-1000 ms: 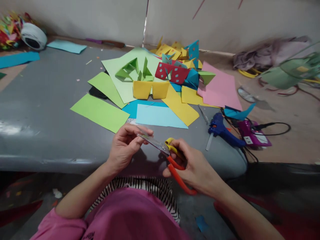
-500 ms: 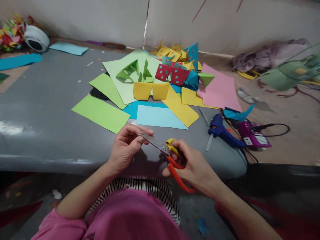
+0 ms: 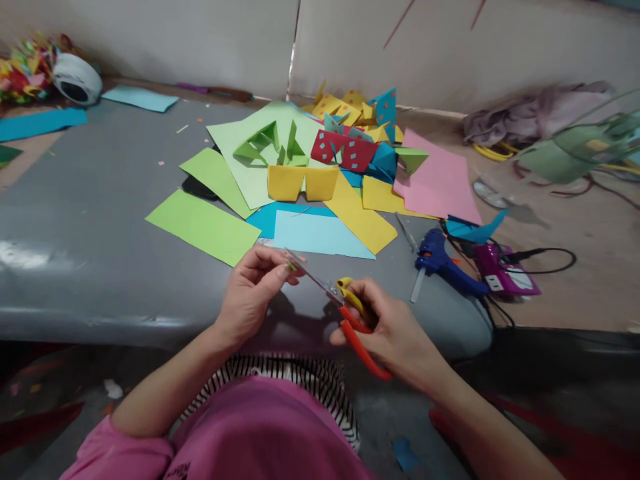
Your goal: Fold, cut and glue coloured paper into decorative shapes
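Observation:
My right hand grips a pair of scissors with orange and yellow handles. Their blades point up and to the left, and the tips reach the fingers of my left hand. Thumb and forefinger of my left hand pinch a tiny green scrap of paper right beside the blades; most of the scrap is hidden. Just beyond my hands lie a light blue sheet, a green sheet and a yellow strip. Behind them stands a folded yellow paper piece.
On the right are a blue glue gun, a purple power socket with cables, and a pink sheet. A red dotted paper piece stands amid folded papers. At the back left sits a white roll.
The scissors have turned slightly and moved a little right with my right hand. Green paper now shows between my left fingertips. The things on the table have stayed put.

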`<action>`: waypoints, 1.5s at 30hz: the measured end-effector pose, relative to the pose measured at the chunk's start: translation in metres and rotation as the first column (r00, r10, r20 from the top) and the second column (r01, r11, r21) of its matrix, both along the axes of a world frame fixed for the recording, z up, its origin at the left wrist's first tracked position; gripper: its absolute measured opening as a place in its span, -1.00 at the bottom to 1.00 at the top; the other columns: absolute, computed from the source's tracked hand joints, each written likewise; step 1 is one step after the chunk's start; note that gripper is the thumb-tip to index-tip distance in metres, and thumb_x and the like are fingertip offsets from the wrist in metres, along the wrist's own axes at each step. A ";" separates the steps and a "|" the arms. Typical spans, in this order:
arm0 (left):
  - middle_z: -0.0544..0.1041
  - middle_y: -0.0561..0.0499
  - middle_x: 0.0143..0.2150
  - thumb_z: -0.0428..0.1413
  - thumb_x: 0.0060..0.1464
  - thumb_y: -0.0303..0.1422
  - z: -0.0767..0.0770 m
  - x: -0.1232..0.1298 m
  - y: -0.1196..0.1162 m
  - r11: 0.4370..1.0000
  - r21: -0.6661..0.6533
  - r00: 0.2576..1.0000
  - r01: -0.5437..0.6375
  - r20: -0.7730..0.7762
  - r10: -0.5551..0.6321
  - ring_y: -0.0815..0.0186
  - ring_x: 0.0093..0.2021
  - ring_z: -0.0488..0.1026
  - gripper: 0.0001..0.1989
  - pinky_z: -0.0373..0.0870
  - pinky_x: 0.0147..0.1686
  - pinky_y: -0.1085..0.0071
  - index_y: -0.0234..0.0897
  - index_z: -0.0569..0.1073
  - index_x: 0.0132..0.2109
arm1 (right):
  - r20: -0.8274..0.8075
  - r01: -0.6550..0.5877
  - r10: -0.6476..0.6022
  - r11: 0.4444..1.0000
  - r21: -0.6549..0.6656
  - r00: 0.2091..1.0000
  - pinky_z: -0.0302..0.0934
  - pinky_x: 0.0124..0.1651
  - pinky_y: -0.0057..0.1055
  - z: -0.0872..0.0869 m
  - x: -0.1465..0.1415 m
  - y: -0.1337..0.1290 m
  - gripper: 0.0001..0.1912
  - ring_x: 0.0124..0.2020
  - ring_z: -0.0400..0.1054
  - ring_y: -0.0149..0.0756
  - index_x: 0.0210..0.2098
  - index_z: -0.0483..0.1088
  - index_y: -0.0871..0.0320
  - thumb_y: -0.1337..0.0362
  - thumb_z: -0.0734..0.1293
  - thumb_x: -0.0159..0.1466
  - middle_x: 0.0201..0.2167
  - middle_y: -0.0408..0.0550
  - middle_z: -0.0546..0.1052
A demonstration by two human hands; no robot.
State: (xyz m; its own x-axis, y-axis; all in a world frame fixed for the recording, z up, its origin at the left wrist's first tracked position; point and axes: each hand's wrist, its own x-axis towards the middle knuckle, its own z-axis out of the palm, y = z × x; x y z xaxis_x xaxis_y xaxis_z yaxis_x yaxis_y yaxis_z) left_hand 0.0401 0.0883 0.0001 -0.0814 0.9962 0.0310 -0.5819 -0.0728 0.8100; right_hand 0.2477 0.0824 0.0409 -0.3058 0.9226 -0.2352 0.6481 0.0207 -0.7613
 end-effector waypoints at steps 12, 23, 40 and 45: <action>0.65 0.08 -0.28 0.36 -0.06 -0.25 0.009 -0.009 0.008 0.915 -0.389 0.994 0.105 0.066 -0.086 0.40 -0.30 0.62 -0.70 0.46 -0.37 0.56 -0.23 0.38 -0.35 | 0.453 0.060 -0.177 0.964 0.261 0.874 0.23 -0.37 -0.28 -0.005 0.028 0.029 -0.42 -0.27 0.53 0.01 -0.10 0.35 0.10 -0.25 0.33 0.16 -0.24 0.09 0.61; 0.62 -0.03 -0.29 0.13 0.14 -0.36 0.023 -0.014 0.068 0.996 -0.015 0.220 0.090 -0.975 -0.034 0.24 -0.34 0.48 -0.90 0.32 -0.25 0.30 -0.23 0.51 -0.32 | 0.654 -0.028 -0.216 0.939 0.342 0.725 0.26 -0.31 -0.25 -0.008 0.045 0.050 -0.40 -0.15 0.53 0.10 0.00 0.40 0.19 -0.19 0.31 0.25 -0.11 0.20 0.61; 0.63 -0.06 -0.28 0.12 0.10 -0.20 0.045 -0.049 0.113 0.981 -0.192 -0.169 0.027 -0.968 -0.185 0.20 -0.30 0.48 -0.76 0.25 -0.33 0.35 -0.24 0.60 -0.25 | 0.400 -0.428 0.345 0.894 0.137 0.849 0.32 0.14 -0.12 0.010 0.064 0.058 -0.57 0.08 0.43 -0.04 0.06 0.45 0.11 0.08 0.40 0.25 0.05 0.09 0.54; 0.65 -0.06 -0.13 0.05 0.13 -0.24 0.053 -0.082 0.110 0.979 -0.201 -0.256 -0.007 -0.946 -0.196 0.18 -0.19 0.51 -0.70 0.30 -0.23 0.36 -0.21 0.59 -0.10 | 0.412 -0.392 0.254 0.872 0.293 0.875 0.29 0.14 -0.10 0.019 0.053 0.075 -0.65 0.05 0.43 -0.03 -0.01 0.50 0.09 0.05 0.33 0.31 -0.01 0.09 0.56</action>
